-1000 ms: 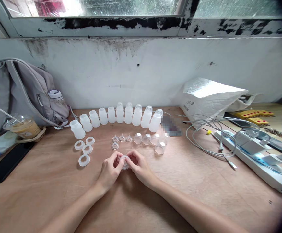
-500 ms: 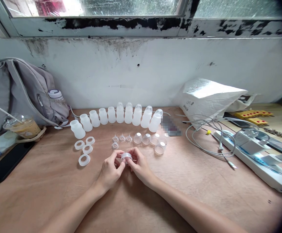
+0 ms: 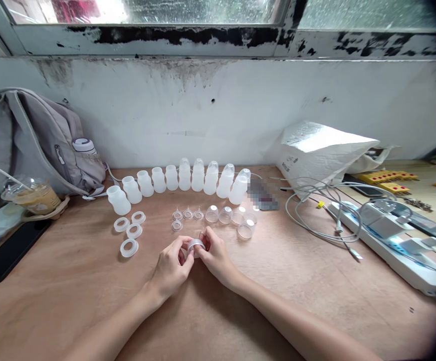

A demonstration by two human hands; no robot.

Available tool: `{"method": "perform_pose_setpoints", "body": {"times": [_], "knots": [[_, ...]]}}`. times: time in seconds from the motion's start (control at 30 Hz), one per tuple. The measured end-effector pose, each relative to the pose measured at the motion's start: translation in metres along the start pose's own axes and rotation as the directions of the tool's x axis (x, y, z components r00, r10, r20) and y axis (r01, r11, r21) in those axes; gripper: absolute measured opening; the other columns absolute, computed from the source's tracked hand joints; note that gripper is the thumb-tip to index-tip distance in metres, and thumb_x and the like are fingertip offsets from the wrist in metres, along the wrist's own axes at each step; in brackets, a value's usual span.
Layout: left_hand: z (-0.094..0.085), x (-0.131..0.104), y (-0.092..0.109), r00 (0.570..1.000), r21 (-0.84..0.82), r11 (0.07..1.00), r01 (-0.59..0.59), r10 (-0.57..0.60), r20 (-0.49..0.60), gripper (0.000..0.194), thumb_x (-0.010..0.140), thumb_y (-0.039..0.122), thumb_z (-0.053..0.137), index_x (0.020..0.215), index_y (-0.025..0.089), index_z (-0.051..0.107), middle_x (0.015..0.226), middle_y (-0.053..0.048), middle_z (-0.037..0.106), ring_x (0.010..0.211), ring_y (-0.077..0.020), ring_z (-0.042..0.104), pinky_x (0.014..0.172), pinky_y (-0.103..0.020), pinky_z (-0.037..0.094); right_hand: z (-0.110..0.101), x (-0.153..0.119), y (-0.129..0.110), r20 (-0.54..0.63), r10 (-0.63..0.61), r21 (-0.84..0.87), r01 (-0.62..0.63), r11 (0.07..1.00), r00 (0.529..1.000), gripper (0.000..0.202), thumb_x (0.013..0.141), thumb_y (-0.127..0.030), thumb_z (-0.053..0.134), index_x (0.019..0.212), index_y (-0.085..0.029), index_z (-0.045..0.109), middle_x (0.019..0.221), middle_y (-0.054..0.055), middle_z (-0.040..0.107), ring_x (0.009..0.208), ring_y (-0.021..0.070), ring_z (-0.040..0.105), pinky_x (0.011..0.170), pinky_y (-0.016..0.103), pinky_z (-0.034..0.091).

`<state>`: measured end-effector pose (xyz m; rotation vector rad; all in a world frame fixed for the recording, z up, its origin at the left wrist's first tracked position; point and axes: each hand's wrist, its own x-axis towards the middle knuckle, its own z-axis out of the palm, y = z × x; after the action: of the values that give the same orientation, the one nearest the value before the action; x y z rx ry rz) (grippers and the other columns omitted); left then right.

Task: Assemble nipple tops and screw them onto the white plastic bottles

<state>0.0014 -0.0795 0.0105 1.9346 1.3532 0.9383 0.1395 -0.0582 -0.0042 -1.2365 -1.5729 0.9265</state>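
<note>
Between my left hand (image 3: 175, 260) and my right hand (image 3: 214, 254), a translucent bottle collar ring (image 3: 196, 244) is pinched by the fingertips just above the table. The fingers hide part of it, and I cannot tell whether a nipple sits inside. Just beyond my hands lie several clear bottle nipples (image 3: 188, 213), with clear dome caps (image 3: 225, 215) to their right. More collar rings (image 3: 129, 247) rest on the left. Behind them, frosted baby bottles stand in an arc: open-necked ones (image 3: 132, 190) on the left, capped ones (image 3: 211, 179) on the right.
At the left are a grey backpack (image 3: 41, 140), an iced drink (image 3: 39, 195) in a carrier and a black phone (image 3: 11, 253). Cables (image 3: 315, 220), a white power strip (image 3: 391, 250) and a white foam bag (image 3: 319, 150) occupy the right side.
The collar ring has tilted slightly between my fingers, and my right fingers have shifted on it. The other parts stay in place; the view has moved a little.
</note>
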Motion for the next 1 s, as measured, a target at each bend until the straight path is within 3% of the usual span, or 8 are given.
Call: {"method": "perform_pose_setpoints", "body": {"times": [1.0], "knots": [[0.0026,-0.0033,-0.0038,0.998,0.110,0.992,-0.059,0.062,-0.020,0.009,0.079,0.021,0.046,0.087,0.020,0.050,0.068,0.003,0.058,0.053,-0.0102,0.050,0.055,-0.021,0.040,0.0044,-0.0040,0.0005,-0.031,-0.044,-0.106,0.040,0.994,0.999,0.017,0.061,-0.011,0.044,0.063,-0.021,0.030,0.054,-0.007,0.037,0.048,0.0088,0.032,0.046,0.020,0.025]]}}
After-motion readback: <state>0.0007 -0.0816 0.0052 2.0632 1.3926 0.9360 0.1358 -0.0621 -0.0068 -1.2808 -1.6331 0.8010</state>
